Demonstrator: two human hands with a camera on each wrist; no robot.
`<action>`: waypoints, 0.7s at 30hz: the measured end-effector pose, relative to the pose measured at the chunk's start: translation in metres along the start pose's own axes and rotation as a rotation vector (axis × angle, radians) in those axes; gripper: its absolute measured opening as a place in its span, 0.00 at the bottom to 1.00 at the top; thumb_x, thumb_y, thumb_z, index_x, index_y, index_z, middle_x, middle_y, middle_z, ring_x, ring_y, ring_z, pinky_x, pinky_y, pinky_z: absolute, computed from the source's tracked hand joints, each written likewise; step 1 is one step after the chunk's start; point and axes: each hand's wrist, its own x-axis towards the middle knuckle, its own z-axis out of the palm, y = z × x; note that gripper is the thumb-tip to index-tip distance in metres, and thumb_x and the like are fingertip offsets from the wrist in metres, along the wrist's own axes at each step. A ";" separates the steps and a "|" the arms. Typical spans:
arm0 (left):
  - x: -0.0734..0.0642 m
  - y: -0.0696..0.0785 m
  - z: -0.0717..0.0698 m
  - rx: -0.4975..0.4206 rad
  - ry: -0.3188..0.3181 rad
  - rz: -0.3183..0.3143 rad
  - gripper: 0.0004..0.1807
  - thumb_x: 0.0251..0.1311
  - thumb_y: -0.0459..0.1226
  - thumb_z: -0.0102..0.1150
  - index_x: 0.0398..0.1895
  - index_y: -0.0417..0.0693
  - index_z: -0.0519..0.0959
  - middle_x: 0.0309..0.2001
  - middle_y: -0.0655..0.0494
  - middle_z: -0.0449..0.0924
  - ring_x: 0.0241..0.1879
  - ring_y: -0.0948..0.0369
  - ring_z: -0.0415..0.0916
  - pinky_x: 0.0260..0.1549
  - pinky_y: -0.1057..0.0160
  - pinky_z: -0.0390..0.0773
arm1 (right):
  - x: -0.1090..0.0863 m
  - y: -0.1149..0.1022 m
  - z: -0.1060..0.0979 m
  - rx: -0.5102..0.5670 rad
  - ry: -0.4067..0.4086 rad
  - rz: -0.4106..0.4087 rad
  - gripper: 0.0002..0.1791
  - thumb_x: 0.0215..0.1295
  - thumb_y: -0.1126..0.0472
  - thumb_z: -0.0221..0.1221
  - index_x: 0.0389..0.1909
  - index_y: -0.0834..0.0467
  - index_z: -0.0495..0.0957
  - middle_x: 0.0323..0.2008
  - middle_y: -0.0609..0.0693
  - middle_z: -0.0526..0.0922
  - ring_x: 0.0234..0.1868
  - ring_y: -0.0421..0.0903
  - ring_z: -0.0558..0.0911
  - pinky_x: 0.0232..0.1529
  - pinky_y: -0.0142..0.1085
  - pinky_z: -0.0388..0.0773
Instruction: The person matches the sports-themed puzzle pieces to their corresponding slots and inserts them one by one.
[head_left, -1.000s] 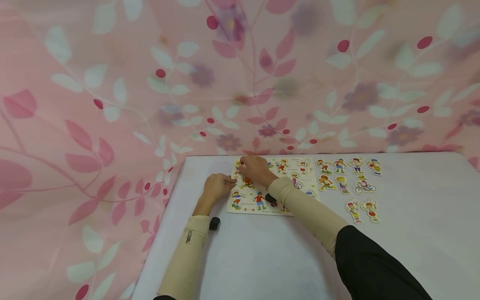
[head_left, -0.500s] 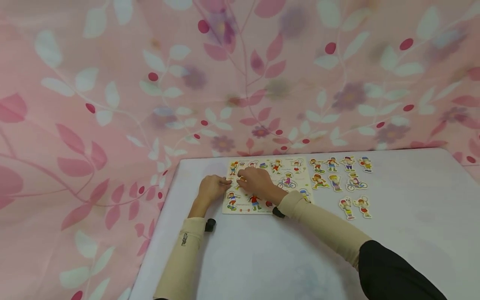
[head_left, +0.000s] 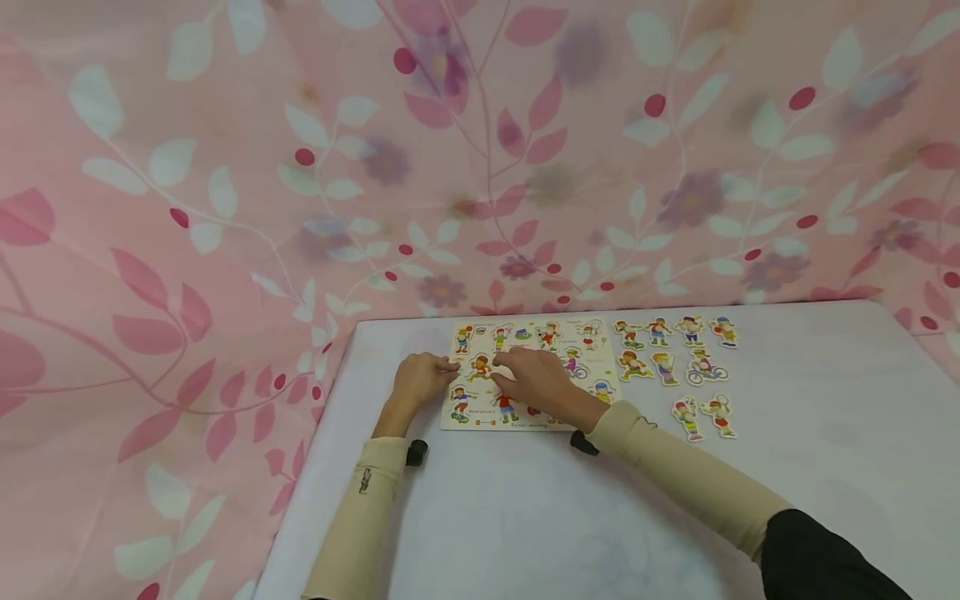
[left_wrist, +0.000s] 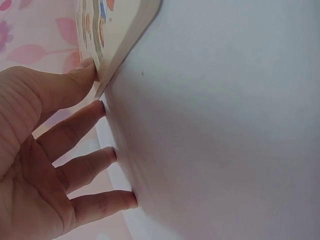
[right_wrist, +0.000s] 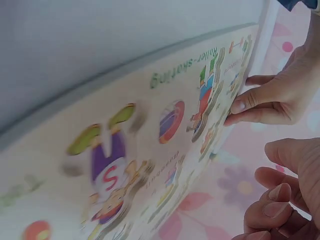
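Observation:
A cream wooden puzzle board (head_left: 558, 410) with cut-out figures of children playing sports lies flat at the far side of the table. My left hand (head_left: 422, 379) pinches its left edge. In the left wrist view the thumb (left_wrist: 80, 82) is on top and the index fingertip at the edge's underside, while the other fingers touch the white tabletop. Over the middle of the board hovers my right hand (head_left: 536, 379). Seen from the right wrist, its fingers (right_wrist: 272, 207) are loosely curled and hold nothing. A running figure (head_left: 480, 367) shows on the board between the hands.
Right of the board lie loose figure pieces: a back row of several (head_left: 660, 332), a runner (head_left: 633, 365), a cyclist (head_left: 705, 367) and a nearer pair (head_left: 718, 415). The white table (head_left: 510, 517) meets a pink floral curtain (head_left: 420, 183) behind.
My right hand has moved from the board's upper left toward its middle, uncovering the upper-left figures and the runner. My left hand stays at the left edge. The head view has shifted slightly.

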 end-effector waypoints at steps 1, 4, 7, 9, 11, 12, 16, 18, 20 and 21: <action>0.000 -0.001 0.000 -0.001 0.001 0.001 0.09 0.57 0.41 0.71 0.41 0.54 0.89 0.48 0.49 0.85 0.51 0.49 0.81 0.50 0.50 0.77 | -0.003 0.001 -0.002 -0.002 0.007 -0.007 0.10 0.64 0.54 0.66 0.43 0.53 0.85 0.31 0.46 0.84 0.17 0.36 0.71 0.12 0.28 0.62; -0.001 -0.002 0.001 -0.001 0.009 0.008 0.09 0.56 0.41 0.71 0.41 0.54 0.89 0.47 0.49 0.85 0.50 0.49 0.81 0.49 0.50 0.77 | -0.012 0.003 -0.006 0.021 0.014 -0.008 0.11 0.64 0.54 0.66 0.44 0.54 0.85 0.33 0.46 0.85 0.18 0.36 0.73 0.13 0.27 0.62; -0.001 -0.002 0.002 -0.004 0.007 0.010 0.09 0.56 0.41 0.71 0.40 0.54 0.89 0.47 0.49 0.85 0.50 0.49 0.81 0.49 0.50 0.77 | -0.023 0.005 -0.012 0.012 0.003 0.018 0.11 0.64 0.53 0.66 0.44 0.53 0.85 0.33 0.45 0.85 0.18 0.36 0.71 0.13 0.27 0.61; -0.001 -0.001 0.001 -0.001 0.003 0.011 0.09 0.57 0.42 0.71 0.41 0.54 0.89 0.48 0.49 0.85 0.50 0.49 0.81 0.49 0.50 0.77 | -0.030 0.007 -0.015 0.001 -0.016 0.052 0.12 0.64 0.53 0.66 0.45 0.53 0.85 0.34 0.45 0.85 0.17 0.36 0.69 0.13 0.28 0.60; -0.001 0.000 0.001 0.000 0.006 0.014 0.09 0.57 0.42 0.71 0.41 0.54 0.89 0.47 0.49 0.85 0.50 0.49 0.81 0.49 0.50 0.77 | -0.037 0.009 -0.019 -0.011 -0.026 0.077 0.12 0.64 0.53 0.66 0.45 0.52 0.85 0.32 0.45 0.84 0.17 0.36 0.66 0.13 0.29 0.59; -0.001 0.001 0.000 -0.001 0.008 0.014 0.09 0.57 0.42 0.71 0.41 0.54 0.89 0.47 0.49 0.85 0.50 0.49 0.81 0.48 0.50 0.77 | -0.040 0.011 -0.021 -0.013 -0.028 0.088 0.12 0.64 0.53 0.66 0.46 0.52 0.85 0.30 0.45 0.83 0.17 0.36 0.66 0.13 0.29 0.59; -0.001 0.001 -0.001 -0.009 0.012 0.010 0.09 0.56 0.42 0.71 0.41 0.53 0.89 0.47 0.49 0.85 0.50 0.49 0.81 0.49 0.50 0.77 | -0.053 0.017 -0.028 -0.031 -0.011 0.086 0.11 0.62 0.53 0.67 0.44 0.52 0.85 0.28 0.44 0.81 0.19 0.37 0.72 0.14 0.28 0.61; -0.001 0.001 -0.001 -0.007 0.012 0.012 0.09 0.56 0.42 0.71 0.40 0.53 0.89 0.47 0.49 0.85 0.50 0.49 0.81 0.50 0.50 0.76 | -0.059 0.021 -0.032 -0.053 0.004 0.077 0.11 0.62 0.53 0.68 0.43 0.52 0.85 0.27 0.44 0.80 0.19 0.36 0.72 0.14 0.28 0.60; -0.001 0.001 -0.001 -0.006 0.012 0.015 0.09 0.56 0.42 0.71 0.40 0.53 0.89 0.47 0.49 0.85 0.50 0.49 0.81 0.49 0.50 0.77 | -0.065 0.024 -0.035 -0.074 0.024 0.066 0.11 0.61 0.54 0.68 0.43 0.52 0.85 0.28 0.44 0.81 0.17 0.36 0.70 0.13 0.28 0.58; 0.000 0.001 -0.002 -0.005 0.013 0.015 0.09 0.56 0.42 0.71 0.40 0.53 0.89 0.47 0.49 0.85 0.50 0.49 0.81 0.49 0.50 0.77 | -0.068 0.027 -0.036 -0.082 0.032 0.062 0.11 0.61 0.53 0.68 0.43 0.52 0.85 0.29 0.44 0.82 0.16 0.36 0.68 0.13 0.29 0.57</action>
